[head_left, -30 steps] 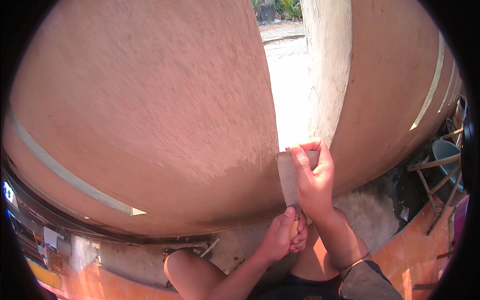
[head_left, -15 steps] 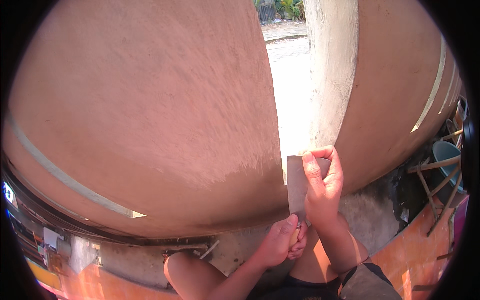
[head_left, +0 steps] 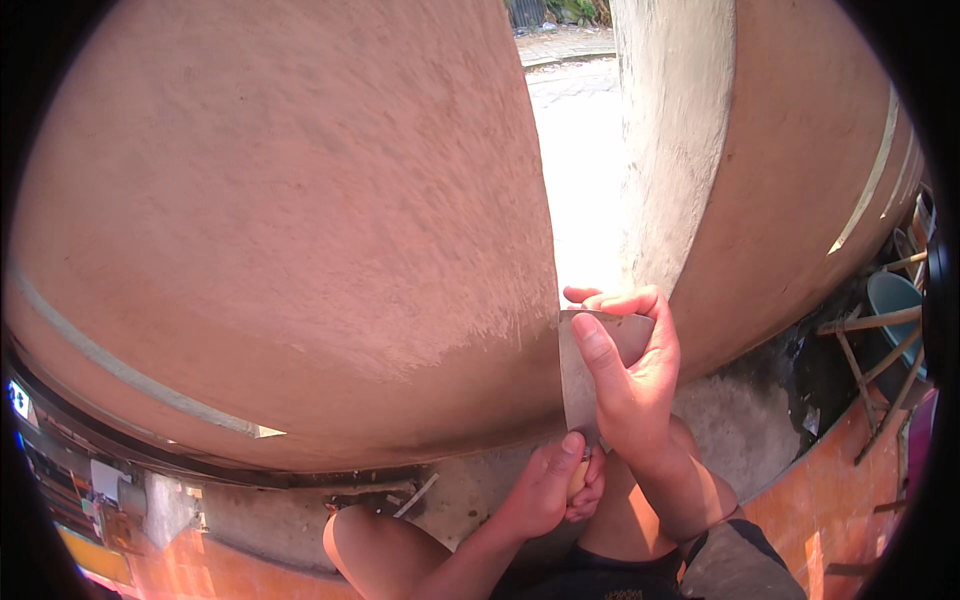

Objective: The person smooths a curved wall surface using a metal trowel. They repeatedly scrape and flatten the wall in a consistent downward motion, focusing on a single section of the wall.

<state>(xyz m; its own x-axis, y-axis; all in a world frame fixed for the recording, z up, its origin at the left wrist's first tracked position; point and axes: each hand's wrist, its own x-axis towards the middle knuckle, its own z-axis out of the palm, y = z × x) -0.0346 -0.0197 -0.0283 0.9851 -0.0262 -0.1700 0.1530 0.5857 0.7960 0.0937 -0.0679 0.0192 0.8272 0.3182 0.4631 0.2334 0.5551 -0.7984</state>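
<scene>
My left hand (head_left: 555, 478) is closed round the wooden handle (head_left: 576, 484) of a metal scraper (head_left: 580, 370) with a broad blade standing upright, its wide end up. My right hand (head_left: 632, 370) pinches the top of the blade, thumb on the near face and fingertips curled over the far edge. The blade is at the lower end of a bright vertical opening in a plastered wall (head_left: 300, 200), whose left part has lighter mottled strokes ending in a ragged lower border. Whether the blade touches the wall, I cannot tell.
A pale upright plastered edge (head_left: 670, 150) borders the opening's right, with paving (head_left: 560, 45) beyond. At lower right are a blue basin (head_left: 890, 300) and wooden poles (head_left: 850, 360). My bent knees are over a concrete ledge (head_left: 260, 510), with orange flooring (head_left: 800, 530) at the sides.
Both hands and the scraper shifted right, then back left, ending slightly lower than a second ago. My right fingertips now reach further left past the blade's top.
</scene>
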